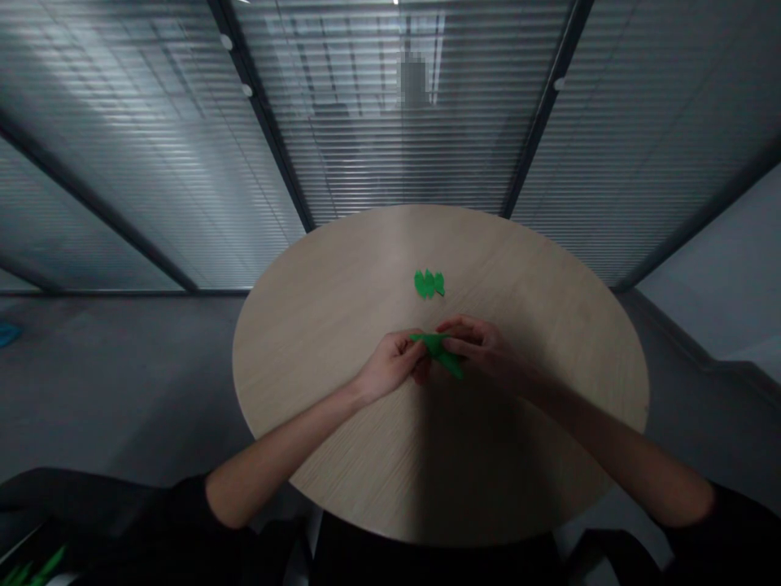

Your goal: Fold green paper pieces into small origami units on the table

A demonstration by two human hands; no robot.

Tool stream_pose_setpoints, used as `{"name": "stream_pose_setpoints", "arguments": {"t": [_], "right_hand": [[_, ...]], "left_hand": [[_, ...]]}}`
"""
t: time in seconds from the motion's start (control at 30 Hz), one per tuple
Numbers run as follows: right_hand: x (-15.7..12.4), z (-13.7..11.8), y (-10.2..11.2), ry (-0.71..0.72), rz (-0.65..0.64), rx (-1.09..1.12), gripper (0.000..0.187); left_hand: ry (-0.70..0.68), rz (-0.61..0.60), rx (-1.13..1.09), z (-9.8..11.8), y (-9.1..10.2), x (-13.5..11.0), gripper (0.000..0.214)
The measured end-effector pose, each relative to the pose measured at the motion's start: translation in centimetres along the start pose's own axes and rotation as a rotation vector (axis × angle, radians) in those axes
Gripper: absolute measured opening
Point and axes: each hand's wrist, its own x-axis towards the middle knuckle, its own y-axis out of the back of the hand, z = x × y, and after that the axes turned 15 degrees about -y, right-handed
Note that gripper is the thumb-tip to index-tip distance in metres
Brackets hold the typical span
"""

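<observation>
My left hand and my right hand meet above the middle of a round wooden table. Between them both hands pinch a bright green folded paper piece, which has pointed ends and looks like a leaf. Fingers hide its middle. Farther across the tabletop, beyond my hands and apart from them, lies a small cluster of green leaf-shaped pieces. They overlap one another.
Frosted glass walls with blinds stand behind the table, and a blurred person shows through them. A grey floor surrounds the table. Green strips lie on something dark at the lower left corner, and a blue item is on the floor at the left.
</observation>
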Motion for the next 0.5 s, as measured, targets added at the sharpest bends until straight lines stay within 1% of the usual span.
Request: {"name": "stream_pose_setpoints", "arguments": {"t": [0.03, 0.07, 0.13, 0.17, 0.23, 0.27, 0.37, 0.43, 0.5], "right_hand": [[0.0, 0.0, 0.0, 0.008, 0.005, 0.003, 0.036], [0.0, 0.0, 0.0, 0.016, 0.010, 0.007, 0.037], [0.1, 0.1, 0.0, 0.028, 0.017, 0.009, 0.039], [0.1, 0.1, 0.0, 0.027, 0.018, 0.003, 0.041], [0.1, 0.0, 0.0, 0.018, 0.023, -0.015, 0.042], [0.1, 0.0, 0.0, 0.015, 0.028, -0.024, 0.042], [0.0, -0.2, 0.1, 0.020, 0.025, -0.037, 0.044], [0.0, -0.2, 0.1, 0.024, 0.006, -0.035, 0.043], [0.0, -0.2, 0.2, 0.025, -0.021, -0.027, 0.042]], "left_hand": [[-0.044, 0.018, 0.062, 0.0, 0.0, -0.2, 0.023], [-0.113, 0.045, 0.149, 0.1, -0.1, -0.3, 0.021], [-0.292, 0.089, 0.353, 0.4, 0.0, -0.7, 0.041], [-0.375, 0.079, 0.437, 0.5, 0.1, -0.8, 0.046], [-0.494, 0.027, 0.541, 0.8, 0.4, -0.9, 0.040], [-0.544, 0.009, 0.560, 0.9, 0.5, -0.9, 0.036], [-0.616, -0.006, 0.538, 1.0, 0.6, -0.9, 0.032], [-0.599, 0.002, 0.506, 1.1, 0.5, -0.8, 0.027], [-0.553, 0.020, 0.478, 1.3, 0.3, -0.8, 0.020]]}}
